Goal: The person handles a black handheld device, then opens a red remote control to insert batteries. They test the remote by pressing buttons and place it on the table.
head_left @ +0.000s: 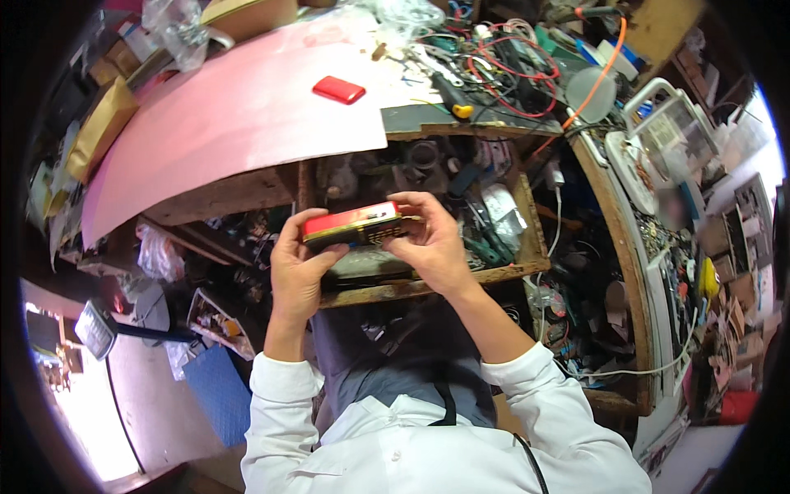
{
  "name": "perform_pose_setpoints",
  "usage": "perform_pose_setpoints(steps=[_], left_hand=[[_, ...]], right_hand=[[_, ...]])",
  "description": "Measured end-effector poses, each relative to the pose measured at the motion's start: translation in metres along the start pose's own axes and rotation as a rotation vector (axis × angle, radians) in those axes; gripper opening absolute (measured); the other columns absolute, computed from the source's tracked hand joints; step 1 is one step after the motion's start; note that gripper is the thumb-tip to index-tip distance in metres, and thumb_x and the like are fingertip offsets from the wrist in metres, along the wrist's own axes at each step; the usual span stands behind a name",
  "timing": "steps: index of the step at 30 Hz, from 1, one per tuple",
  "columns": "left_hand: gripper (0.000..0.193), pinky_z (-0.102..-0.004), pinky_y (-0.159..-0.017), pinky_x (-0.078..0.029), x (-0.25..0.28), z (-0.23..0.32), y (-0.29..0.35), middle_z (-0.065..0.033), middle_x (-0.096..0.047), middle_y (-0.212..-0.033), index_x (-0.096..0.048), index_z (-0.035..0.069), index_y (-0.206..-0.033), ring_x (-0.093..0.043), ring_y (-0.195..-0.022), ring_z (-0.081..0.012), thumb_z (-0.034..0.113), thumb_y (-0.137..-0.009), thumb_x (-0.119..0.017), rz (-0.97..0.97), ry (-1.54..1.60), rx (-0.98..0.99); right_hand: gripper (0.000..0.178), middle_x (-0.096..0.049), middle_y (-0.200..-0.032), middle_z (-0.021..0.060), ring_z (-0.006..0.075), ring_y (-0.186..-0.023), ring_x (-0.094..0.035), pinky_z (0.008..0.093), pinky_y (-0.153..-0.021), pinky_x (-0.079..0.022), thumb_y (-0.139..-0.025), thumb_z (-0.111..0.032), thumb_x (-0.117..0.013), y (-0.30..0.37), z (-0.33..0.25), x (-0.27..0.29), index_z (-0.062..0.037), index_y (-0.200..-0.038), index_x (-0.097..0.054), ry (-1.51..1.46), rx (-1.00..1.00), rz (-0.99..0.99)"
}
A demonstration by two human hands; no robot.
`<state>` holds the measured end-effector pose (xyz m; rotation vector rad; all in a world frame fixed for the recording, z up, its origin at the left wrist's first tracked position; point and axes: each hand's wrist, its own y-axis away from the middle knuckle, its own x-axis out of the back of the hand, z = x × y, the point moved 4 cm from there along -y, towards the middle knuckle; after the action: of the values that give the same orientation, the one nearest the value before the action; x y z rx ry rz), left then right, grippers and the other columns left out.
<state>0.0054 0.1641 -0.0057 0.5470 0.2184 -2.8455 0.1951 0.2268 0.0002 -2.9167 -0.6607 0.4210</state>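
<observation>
Between my two hands is a small portable radio (pixel 352 220) with a red case, a gold trim line and a dark face with rows of small buttons. It is held up over an open drawer (pixel 428 284). My left hand (pixel 298 262) grips its left end, thumb along the lower edge. Around the right end, the fingers of my right hand (pixel 434 247) are curled, with the thumb on the buttons. A flat red plastic piece (pixel 339 90) lies on the pink sheet (pixel 239 115) covering the bench, beyond my hands.
The wooden drawer holds jumbled tools and parts. Tangled red and black wires (pixel 514 70) and a yellow-tipped tool (pixel 461 109) lie at the bench's far right. An orange cable (pixel 611 66) hangs there. On the left are a cardboard box (pixel 100 130) and a blue panel (pixel 216 391).
</observation>
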Motion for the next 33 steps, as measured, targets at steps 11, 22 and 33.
perform_pose_setpoints(steps=[11,22,33], left_hand=[[0.048,-0.0279,-0.087,-0.053,-0.001,0.005,0.006,-0.0038,-0.067,-0.106,-0.058,0.002,-0.118,-0.064,-0.098,-0.0111,0.003,-0.079,-0.085,-0.077,-0.273,0.049],[0.049,-0.0262,-0.091,-0.052,-0.002,0.002,0.008,-0.0030,-0.067,-0.111,-0.060,0.003,-0.125,-0.063,-0.102,-0.0102,0.006,-0.082,-0.084,-0.119,-0.238,0.005],[0.046,-0.0297,-0.093,-0.051,0.018,0.007,0.000,-0.0028,-0.066,-0.110,-0.063,0.006,-0.119,-0.061,-0.103,-0.0141,-0.005,-0.077,-0.079,0.116,-0.141,-0.106]], right_hand=[[0.060,-0.062,-0.121,0.0097,0.0169,-0.110,-0.064,0.0306,-0.095,-0.054,-0.082,0.009,-0.074,0.002,-0.006,0.001,-0.0012,-0.136,-0.050,-0.022,0.030,-0.018],[0.054,-0.061,-0.121,0.0120,0.0192,-0.103,-0.065,0.0360,-0.082,-0.062,-0.088,-0.004,-0.074,0.001,-0.011,0.006,0.0001,-0.136,-0.051,-0.073,-0.108,-0.049],[0.032,-0.066,-0.105,0.0028,0.0092,-0.091,-0.061,0.0271,-0.079,-0.051,-0.095,-0.010,-0.071,-0.049,-0.072,0.019,-0.0002,-0.124,-0.060,0.430,-0.068,-0.360]])
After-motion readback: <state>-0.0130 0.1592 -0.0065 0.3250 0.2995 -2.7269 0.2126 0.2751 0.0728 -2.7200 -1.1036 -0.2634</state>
